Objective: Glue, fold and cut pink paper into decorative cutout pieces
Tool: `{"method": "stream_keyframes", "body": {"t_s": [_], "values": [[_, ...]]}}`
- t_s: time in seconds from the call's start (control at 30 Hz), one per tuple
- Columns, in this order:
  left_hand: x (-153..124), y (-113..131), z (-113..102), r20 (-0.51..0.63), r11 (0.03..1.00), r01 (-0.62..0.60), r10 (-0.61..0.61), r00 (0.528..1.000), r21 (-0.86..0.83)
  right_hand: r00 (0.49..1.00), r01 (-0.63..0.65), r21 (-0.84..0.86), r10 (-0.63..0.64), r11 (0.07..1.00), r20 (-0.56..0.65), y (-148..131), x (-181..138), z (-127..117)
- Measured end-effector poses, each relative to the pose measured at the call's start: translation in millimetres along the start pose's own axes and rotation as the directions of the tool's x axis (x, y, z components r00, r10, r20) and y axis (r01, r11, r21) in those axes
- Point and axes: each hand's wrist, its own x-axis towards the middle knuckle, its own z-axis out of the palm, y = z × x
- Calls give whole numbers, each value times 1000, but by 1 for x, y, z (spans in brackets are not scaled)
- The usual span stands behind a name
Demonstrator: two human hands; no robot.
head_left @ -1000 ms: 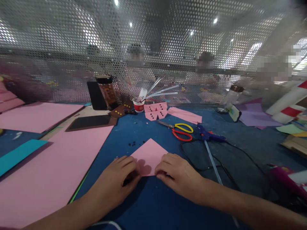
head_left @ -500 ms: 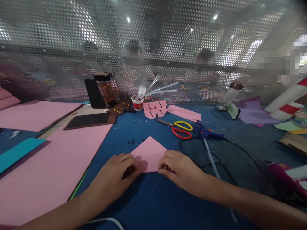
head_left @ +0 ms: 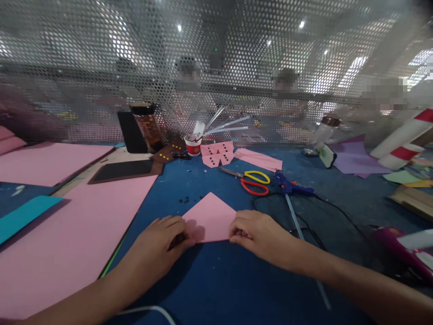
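Note:
A sheet of pink paper [head_left: 210, 217], folded into a triangle with its point facing away, lies on the blue table in front of me. My left hand [head_left: 168, 238] pinches its left corner between thumb and fingers. At the right corner, my right hand [head_left: 252, 232] is closed with thumb and fingertips on the bottom edge. Both corners are hidden under my fingers. Beyond the paper lie scissors [head_left: 255, 182] with one yellow and one red handle, and a pink cut-out [head_left: 217, 154] with black squares.
A blue glue gun [head_left: 292, 187] with its cord and a glue stick lies right of the scissors. Large pink sheets [head_left: 77, 239] cover the left side. A paper cup [head_left: 193, 147] and a jar [head_left: 149, 128] stand at the back, before a perforated metal screen [head_left: 216, 67].
My hands have moved slightly apart along the paper's bottom edge, the right one shifting right and the left one left. The folded paper stays in about the same place.

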Motion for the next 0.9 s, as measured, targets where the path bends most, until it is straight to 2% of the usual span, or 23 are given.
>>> {"method": "stream_keyframes", "body": {"t_s": [0.23,0.77,0.9], "values": [[-3,-6,-6,-2,1000,-5,5,1000,-15,999,-20,4,20,1000,50,6,-4,-9],[-7,-27,-31,199,1000,10,-6,980,-21,992,-8,-50,14,999,123,21,-12,-30],[-6,-30,-36,252,999,36,-34,967,-4,989,-39,-47,45,998,138,21,-12,-33]]}}
